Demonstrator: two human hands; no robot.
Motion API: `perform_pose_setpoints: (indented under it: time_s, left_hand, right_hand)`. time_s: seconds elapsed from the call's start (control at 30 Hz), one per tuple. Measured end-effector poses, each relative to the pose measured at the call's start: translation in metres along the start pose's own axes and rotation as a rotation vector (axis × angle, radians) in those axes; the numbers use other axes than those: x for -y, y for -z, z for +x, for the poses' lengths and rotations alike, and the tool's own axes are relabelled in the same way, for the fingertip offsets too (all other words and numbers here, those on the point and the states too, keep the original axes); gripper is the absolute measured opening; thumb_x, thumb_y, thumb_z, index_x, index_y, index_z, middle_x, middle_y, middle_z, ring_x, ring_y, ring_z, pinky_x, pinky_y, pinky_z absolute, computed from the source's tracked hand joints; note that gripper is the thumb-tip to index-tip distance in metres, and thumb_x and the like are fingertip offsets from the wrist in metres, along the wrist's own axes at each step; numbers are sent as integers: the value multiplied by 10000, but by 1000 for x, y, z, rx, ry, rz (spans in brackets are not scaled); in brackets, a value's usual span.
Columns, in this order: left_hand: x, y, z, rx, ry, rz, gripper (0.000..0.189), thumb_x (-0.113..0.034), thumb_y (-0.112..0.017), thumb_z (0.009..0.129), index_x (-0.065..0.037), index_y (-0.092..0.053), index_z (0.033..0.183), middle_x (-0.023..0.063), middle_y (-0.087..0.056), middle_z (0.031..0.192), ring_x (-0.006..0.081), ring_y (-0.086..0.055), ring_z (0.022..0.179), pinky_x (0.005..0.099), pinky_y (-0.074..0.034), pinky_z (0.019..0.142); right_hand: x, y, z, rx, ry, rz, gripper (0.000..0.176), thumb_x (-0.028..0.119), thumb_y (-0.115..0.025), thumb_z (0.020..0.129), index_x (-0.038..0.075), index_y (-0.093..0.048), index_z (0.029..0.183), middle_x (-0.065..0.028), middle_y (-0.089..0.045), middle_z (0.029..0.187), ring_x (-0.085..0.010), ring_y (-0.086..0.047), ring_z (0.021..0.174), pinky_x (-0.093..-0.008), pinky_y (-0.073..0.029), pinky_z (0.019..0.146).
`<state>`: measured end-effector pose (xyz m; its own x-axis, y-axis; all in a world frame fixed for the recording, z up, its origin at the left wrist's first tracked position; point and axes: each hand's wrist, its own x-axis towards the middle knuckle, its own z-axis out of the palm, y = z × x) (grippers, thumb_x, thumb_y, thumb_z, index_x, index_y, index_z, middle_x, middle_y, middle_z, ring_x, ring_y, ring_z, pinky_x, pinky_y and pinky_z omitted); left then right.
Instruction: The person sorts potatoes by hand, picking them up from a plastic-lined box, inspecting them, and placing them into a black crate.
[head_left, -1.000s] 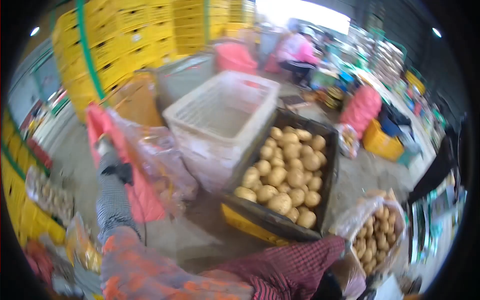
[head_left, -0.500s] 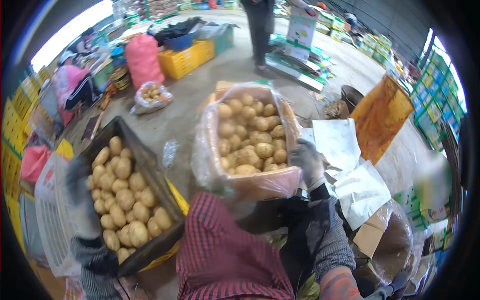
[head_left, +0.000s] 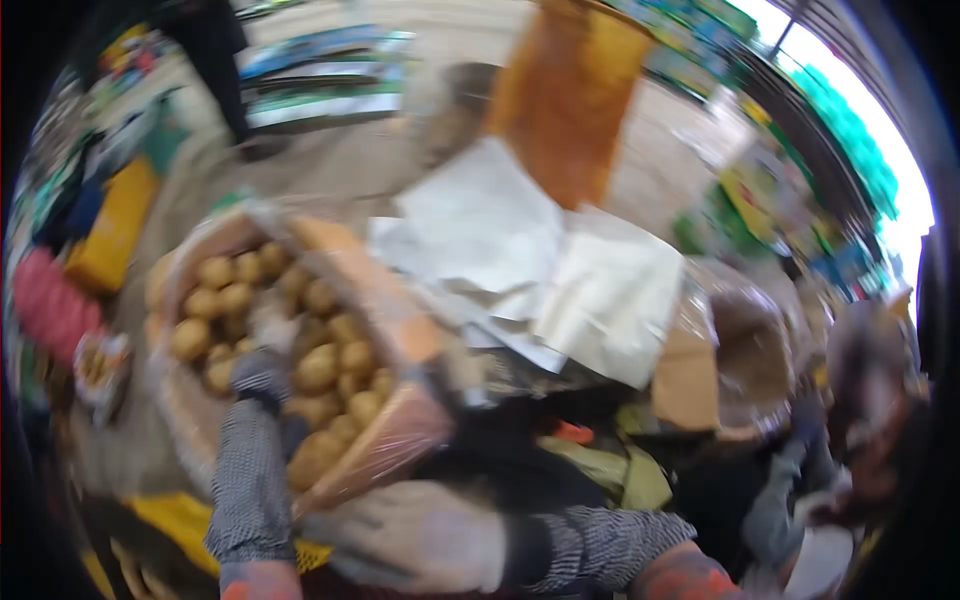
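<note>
A cardboard box (head_left: pixel 395 310) lined with clear plastic stands in front of me, holding many potatoes (head_left: pixel 316 368). My left hand (head_left: pixel 272 338), in a grey glove, reaches down into the box among the potatoes. Its fingers are blurred and partly hidden there, and I cannot tell whether they grip a potato. Near the box's front edge, my right hand (head_left: pixel 410 535) lies palm down in a pale glove, its fingers stretched to the left with no object in them.
White paper sheets (head_left: pixel 490 235) lie beyond the box on its right, before an orange-brown sack (head_left: pixel 570 100). Another plastic-lined carton (head_left: pixel 685 380) stands at the right, near another person's gloved arm (head_left: pixel 785 490). A yellow crate (head_left: pixel 175 525) shows at the lower left.
The view has swung to the right. My left hand has gone from the dark potato crate into the box. The right hand has left the box's right side for its front edge.
</note>
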<state>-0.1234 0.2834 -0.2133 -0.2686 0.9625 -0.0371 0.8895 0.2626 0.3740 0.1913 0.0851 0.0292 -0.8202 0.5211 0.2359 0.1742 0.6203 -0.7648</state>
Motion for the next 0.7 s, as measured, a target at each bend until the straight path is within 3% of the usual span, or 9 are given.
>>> perform_pose_setpoints:
  time_s: [0.07,0.23,0.27,0.3,0.33,0.37,0.47,0.57,0.7]
  left_hand:
    - [20,-6,17,-148,-110,163,693,-278,-769,769,-114,-476,1375,224,-503,1351,417,-489,1235,453,-421,1050]
    - [-8,39,-29,20,-67,-58,671,-205,-777,722,-67,-496,1316,216,-516,1296,407,-544,1175,440,-475,1005]
    - [-33,60,-67,193,11,-289,657,-203,-757,745,-66,-489,1329,218,-565,1270,382,-557,1191,423,-476,1008]
    - [30,4,-59,141,-95,-445,630,-239,-738,768,-81,-501,1330,195,-615,1230,354,-571,1190,410,-470,1014]
    - [35,11,-79,127,-152,-384,561,-176,-713,790,-89,-513,1307,144,-612,1168,267,-586,1059,357,-493,910]
    - [38,21,-101,110,-208,-322,500,-113,-687,812,-96,-525,1285,94,-609,1106,179,-600,927,304,-516,806]
    - [-13,84,-151,243,205,-995,456,-268,-689,925,-158,-521,1335,17,-609,975,108,-601,768,275,-516,600]
    - [-62,129,-204,113,36,-1325,415,-320,-555,993,-127,-494,1355,37,-599,1063,152,-630,870,297,-561,676]
    - [-127,188,-285,-15,29,-1322,515,-449,-485,1003,-59,-484,1338,96,-587,1200,192,-626,1024,338,-570,792]
  right_hand:
    - [3,-4,3,69,-4,-63,440,465,-647,928,111,-615,1187,-140,-688,1004,-229,-681,922,-384,-543,789]
    - [4,-13,8,9,-61,31,329,293,-567,933,39,-546,1141,-152,-623,971,-332,-645,899,-447,-514,774]
    - [5,-14,4,-29,-72,55,322,289,-570,933,40,-549,1136,-159,-624,960,-339,-644,897,-448,-513,773]
    - [6,-14,3,-56,-66,83,315,285,-572,932,42,-552,1131,-165,-624,949,-347,-642,894,-449,-512,771]
    - [7,-16,8,-69,-29,116,308,281,-575,931,43,-555,1126,-172,-624,937,-354,-641,892,-451,-511,770]
    - [6,-17,11,-31,-37,108,450,325,-567,953,76,-523,1326,-150,-645,958,-349,-652,883,-427,-528,774]
    - [11,-8,7,-95,-97,252,418,321,-572,967,33,-567,1271,-207,-665,1070,-351,-668,992,-422,-525,866]
    - [3,-9,9,-423,6,37,475,138,-695,884,-3,-560,1317,-184,-645,1161,-295,-637,1058,-415,-507,903]
    - [-10,-7,27,-407,107,-87,710,168,-751,832,-12,-419,1433,-183,-618,1221,-272,-614,1121,-370,-505,956]
